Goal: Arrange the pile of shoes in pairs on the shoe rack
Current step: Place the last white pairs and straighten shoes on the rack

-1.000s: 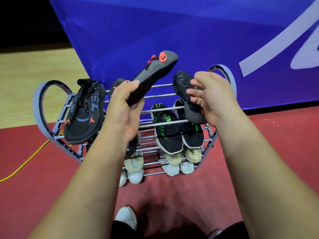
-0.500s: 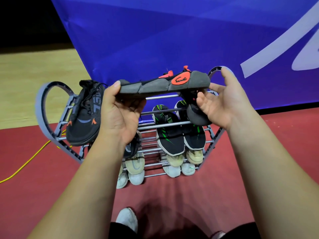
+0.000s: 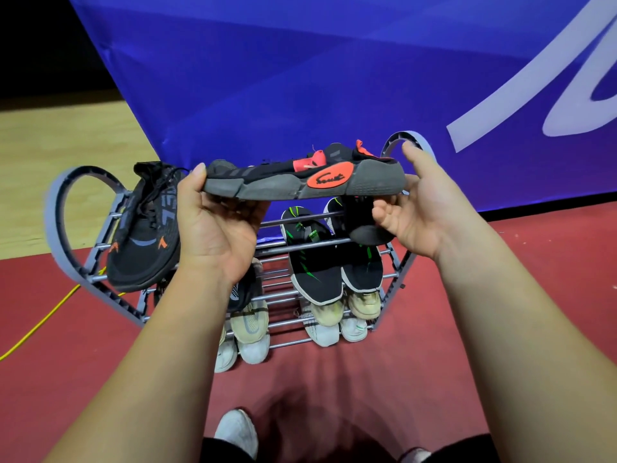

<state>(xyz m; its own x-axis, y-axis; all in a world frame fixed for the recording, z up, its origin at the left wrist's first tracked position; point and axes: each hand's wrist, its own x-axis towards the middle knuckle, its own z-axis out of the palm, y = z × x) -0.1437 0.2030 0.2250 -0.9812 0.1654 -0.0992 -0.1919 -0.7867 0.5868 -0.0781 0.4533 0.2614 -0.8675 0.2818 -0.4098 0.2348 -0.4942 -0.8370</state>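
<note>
A grey-soled sneaker (image 3: 300,183) with an orange logo patch is held level above the shoe rack (image 3: 58,208). Its toe end is gripped by the left hand (image 3: 217,228), thumb on top and fingers curled beneath. Its heel is clasped by the right hand (image 3: 414,208), under whose bent fingers a second dark shoe (image 3: 365,228), probably its mate, is seen. Seating this pair is judged the step in hand; free top rails beside the black laced sneaker (image 3: 143,235) are called for. The rack stands on red flooring (image 3: 100,362) before a blue banner (image 3: 300,78).
</note>
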